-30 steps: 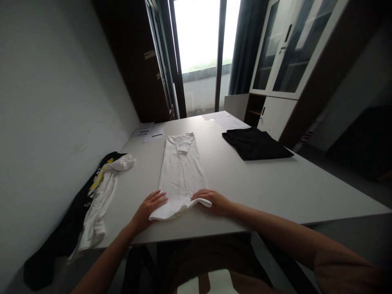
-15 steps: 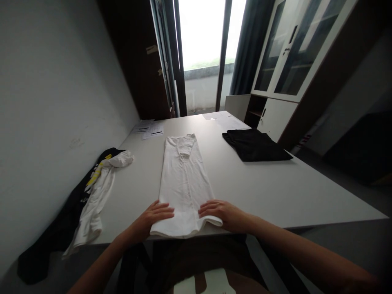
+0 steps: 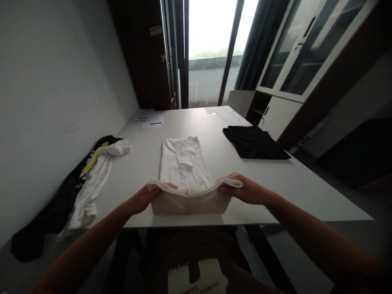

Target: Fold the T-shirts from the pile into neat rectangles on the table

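Observation:
A white T-shirt (image 3: 180, 159), folded lengthwise into a long strip, lies on the white table (image 3: 263, 188) in front of me. Its near hem is raised off the tabletop and curves between my two hands. My left hand (image 3: 142, 199) grips the hem's left corner, with the fingertips partly behind the cloth. At the right corner, my right hand (image 3: 246, 190) holds the hem, thumb and fingers on either side of it. One short sleeve lies folded on top of the shirt's far half.
A folded black garment (image 3: 255, 143) lies at the table's right. White and black clothes (image 3: 92, 167) hang over the left edge by the wall. Papers (image 3: 151, 118) lie at the far left corner. Beyond stand a glass door and a white cabinet (image 3: 281, 116).
My hands, earlier resting flat on the shirt's near end, have taken hold of the hem corners and lifted them up and away from me. The view has shifted slightly.

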Motion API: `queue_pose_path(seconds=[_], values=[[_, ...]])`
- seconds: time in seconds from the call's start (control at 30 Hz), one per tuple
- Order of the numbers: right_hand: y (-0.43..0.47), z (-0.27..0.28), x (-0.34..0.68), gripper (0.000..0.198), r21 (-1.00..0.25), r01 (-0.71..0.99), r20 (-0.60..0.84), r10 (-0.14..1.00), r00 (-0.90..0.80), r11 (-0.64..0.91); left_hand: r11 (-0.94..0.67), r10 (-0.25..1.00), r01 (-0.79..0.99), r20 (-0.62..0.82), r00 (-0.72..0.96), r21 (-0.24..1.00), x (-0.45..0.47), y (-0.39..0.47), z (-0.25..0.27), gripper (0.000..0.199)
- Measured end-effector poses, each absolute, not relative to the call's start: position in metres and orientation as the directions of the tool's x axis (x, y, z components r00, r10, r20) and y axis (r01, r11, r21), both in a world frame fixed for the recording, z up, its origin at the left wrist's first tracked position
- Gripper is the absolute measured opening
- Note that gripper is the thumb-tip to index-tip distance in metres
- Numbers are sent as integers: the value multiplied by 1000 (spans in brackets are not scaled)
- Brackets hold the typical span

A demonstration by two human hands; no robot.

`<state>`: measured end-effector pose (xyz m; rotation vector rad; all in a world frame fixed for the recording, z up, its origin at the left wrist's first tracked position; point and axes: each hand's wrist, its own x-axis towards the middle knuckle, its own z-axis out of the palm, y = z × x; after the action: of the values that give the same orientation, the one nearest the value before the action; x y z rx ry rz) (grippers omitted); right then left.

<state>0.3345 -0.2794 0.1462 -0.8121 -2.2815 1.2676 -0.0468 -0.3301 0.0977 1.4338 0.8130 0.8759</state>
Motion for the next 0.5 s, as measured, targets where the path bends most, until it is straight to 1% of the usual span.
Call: queue_pose_path(seconds=[0.1,0.2,0.3,0.37,0.43,0.5], values=[[-250,143,329,55,-848,319,106,726,-679,422,145,925,-186,-66,374,972,-47,-300,86,54],[-214,136,325,55,-810,371,154,776,-612,454,294,906,-330,-151,396,897,-46,-269,87,52],[-178,127,317,56,-789,384,216,801,-559,481,378,887,-452,-177,426,808,-41,-238,94,47],[-158,119,308,56,-836,325,232,821,-521,443,381,900,-527,-175,399,760,-32,-220,97,45],[-143,111,298,54,-923,181,211,838,-503,341,357,918,-580,-161,362,732,-21,-206,100,48],[-132,102,289,54,-980,14,164,840,-517,199,330,928,-608,-131,348,723,-9,-196,101,50]])
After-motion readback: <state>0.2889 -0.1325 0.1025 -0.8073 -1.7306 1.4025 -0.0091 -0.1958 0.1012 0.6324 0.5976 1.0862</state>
